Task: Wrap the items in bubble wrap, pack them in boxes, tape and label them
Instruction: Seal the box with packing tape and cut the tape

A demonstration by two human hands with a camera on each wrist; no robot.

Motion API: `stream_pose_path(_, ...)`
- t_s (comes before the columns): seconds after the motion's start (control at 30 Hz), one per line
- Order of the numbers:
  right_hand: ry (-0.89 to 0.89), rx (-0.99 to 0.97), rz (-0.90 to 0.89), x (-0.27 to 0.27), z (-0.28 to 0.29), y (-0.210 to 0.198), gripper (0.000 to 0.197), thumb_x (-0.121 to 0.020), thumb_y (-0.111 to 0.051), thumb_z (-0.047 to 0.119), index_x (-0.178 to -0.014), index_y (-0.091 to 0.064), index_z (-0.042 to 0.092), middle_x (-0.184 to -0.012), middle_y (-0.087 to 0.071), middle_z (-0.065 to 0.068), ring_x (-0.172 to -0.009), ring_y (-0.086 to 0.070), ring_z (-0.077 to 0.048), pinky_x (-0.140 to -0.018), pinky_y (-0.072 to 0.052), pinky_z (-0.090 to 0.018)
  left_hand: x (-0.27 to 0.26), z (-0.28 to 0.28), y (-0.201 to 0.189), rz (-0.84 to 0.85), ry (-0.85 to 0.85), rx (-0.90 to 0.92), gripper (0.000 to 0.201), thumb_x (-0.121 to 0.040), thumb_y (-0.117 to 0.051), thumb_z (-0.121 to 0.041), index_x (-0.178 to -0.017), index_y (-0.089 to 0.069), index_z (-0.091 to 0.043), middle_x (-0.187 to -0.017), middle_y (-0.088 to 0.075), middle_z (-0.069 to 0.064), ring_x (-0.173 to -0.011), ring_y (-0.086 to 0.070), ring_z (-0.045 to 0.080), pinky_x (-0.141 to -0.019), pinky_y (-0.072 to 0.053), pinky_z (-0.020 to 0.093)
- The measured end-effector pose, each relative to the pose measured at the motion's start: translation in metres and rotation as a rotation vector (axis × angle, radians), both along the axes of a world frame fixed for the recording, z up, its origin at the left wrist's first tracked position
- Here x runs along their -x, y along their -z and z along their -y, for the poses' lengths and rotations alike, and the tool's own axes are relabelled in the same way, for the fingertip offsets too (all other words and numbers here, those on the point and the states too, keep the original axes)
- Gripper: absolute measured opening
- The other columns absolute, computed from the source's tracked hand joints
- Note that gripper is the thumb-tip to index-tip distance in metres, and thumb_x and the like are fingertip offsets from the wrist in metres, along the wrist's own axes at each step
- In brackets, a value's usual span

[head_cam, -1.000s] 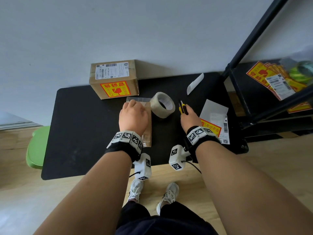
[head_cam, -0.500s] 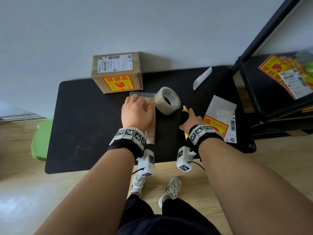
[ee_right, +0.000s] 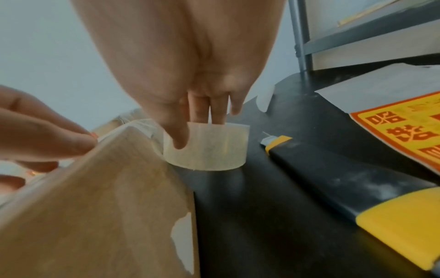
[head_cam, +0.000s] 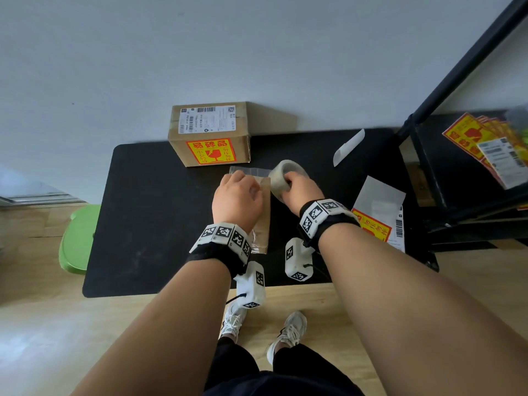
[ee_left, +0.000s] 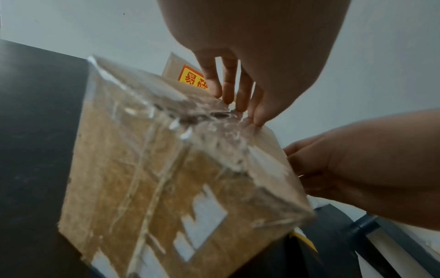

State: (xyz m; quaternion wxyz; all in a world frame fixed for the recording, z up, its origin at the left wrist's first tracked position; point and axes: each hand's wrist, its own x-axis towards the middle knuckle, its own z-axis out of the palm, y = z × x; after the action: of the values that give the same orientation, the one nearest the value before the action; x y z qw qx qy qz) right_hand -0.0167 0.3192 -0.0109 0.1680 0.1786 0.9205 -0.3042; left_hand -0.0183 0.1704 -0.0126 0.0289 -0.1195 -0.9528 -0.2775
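Tape should run straight over the seam while the left hand (head_cam: 237, 195) presses flat, fingers straight, on the small cardboard box (ee_left: 166, 169) mid-worktop (head_cam: 160, 224), now that the right hand (head_cam: 300, 188), off the utility knife (ee_right: 333, 178), curls round the tape roll (head_cam: 281, 174) beside it.

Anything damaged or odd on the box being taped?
Yes. The box under the left hand has white patches where its brown surface is torn off, and its clear tape is wrinkled. The right hand grips the tape roll.
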Motion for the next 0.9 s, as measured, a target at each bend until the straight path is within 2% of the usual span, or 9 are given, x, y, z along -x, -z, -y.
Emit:
stream_pose_path(0.1,-0.023,-0.074,0.010,0.004,0.000,-0.003,0.032,-0.095,-0.049,0.023,-0.125,-0.059,0.025,-0.119,-0.064,-0.009,-0.111,-0.059,-0.032,-0.093,-0.049,-0.040,0.000,0.002,-0.002,0.008,0.015,0.005,0.010,-0.085,-0.064,-0.018,-0.089,-0.070,-0.011,-0.093,-0.063,0.004,-0.091,-0.052,0.027,-0.075,-0.046,0.037)
stream_pose_path(0.23,-0.090,-0.231,-0.008,0.003,-0.011,-0.009,0.039,-0.096,-0.052,0.020,-0.135,-0.054,0.027,-0.129,-0.057,-0.010,-0.122,-0.048,-0.033,-0.101,-0.043,-0.038,0.000,0.002,0.000,0.011,0.022,0.019,0.019,-0.090,-0.060,-0.019,-0.104,-0.073,-0.018,-0.096,-0.061,0.003,-0.094,-0.051,0.026,-0.076,-0.048,0.041)
stream_pose_path(0.33,-0.166,-0.394,-0.076,0.002,-0.018,-0.012,0.037,-0.095,-0.052,0.017,-0.130,-0.059,0.025,-0.118,-0.063,-0.002,-0.116,-0.048,-0.029,-0.100,-0.039,-0.035,0.000,0.003,-0.001,-0.003,0.025,0.018,0.020,-0.090,-0.061,-0.019,-0.106,-0.074,-0.019,-0.097,-0.061,0.003,-0.094,-0.051,0.027,-0.077,-0.049,0.043)
stream_pose_path(0.43,-0.111,-0.499,-0.053,0.000,-0.024,-0.019,0.032,-0.093,-0.055,0.019,-0.123,-0.063,0.022,-0.112,-0.064,0.000,-0.113,-0.049,-0.027,-0.099,-0.038,-0.033,0.000,0.003,-0.004,0.020,0.032,0.036,0.021,-0.092,-0.060,-0.020,-0.107,-0.074,-0.019,-0.099,-0.060,0.003,-0.096,-0.050,0.026,-0.080,-0.048,0.042)
stream_pose_path(0.63,-0.053,-0.482,0.047,-0.018,-0.038,-0.023,0.029,-0.094,-0.054,0.018,-0.122,-0.061,0.024,-0.111,-0.062,-0.001,-0.112,-0.051,-0.023,-0.102,-0.033,-0.035,-0.002,0.001,-0.005,0.010,0.020,0.019,0.019,-0.091,-0.060,-0.018,-0.105,-0.074,-0.018,-0.098,-0.060,0.004,-0.097,-0.050,0.026,-0.080,-0.047,0.041)
stream_pose_path(0.73,-0.045,-0.408,0.135,-0.026,-0.038,-0.012,0.030,-0.095,-0.053,0.019,-0.124,-0.060,0.024,-0.113,-0.063,-0.002,-0.114,-0.053,-0.024,-0.105,-0.030,-0.038,-0.004,-0.001,-0.005,-0.005,0.009,0.003,0.018,-0.090,-0.061,-0.015,-0.101,-0.075,-0.016,-0.095,-0.060,0.005,-0.096,-0.051,0.028,-0.077,-0.048,0.041)
stream_pose_path(0.9,-0.066,-0.339,0.245,-0.030,-0.037,0.001,0.035,-0.094,-0.057,0.020,-0.129,-0.056,0.026,-0.118,-0.061,-0.003,-0.119,-0.051,-0.025,-0.106,-0.029,-0.042,-0.006,0.000,-0.007,0.011,0.010,0.012,0.020,-0.092,-0.059,-0.016,-0.104,-0.074,-0.017,-0.097,-0.060,0.005,-0.100,-0.050,0.026,-0.078,-0.046,0.037)
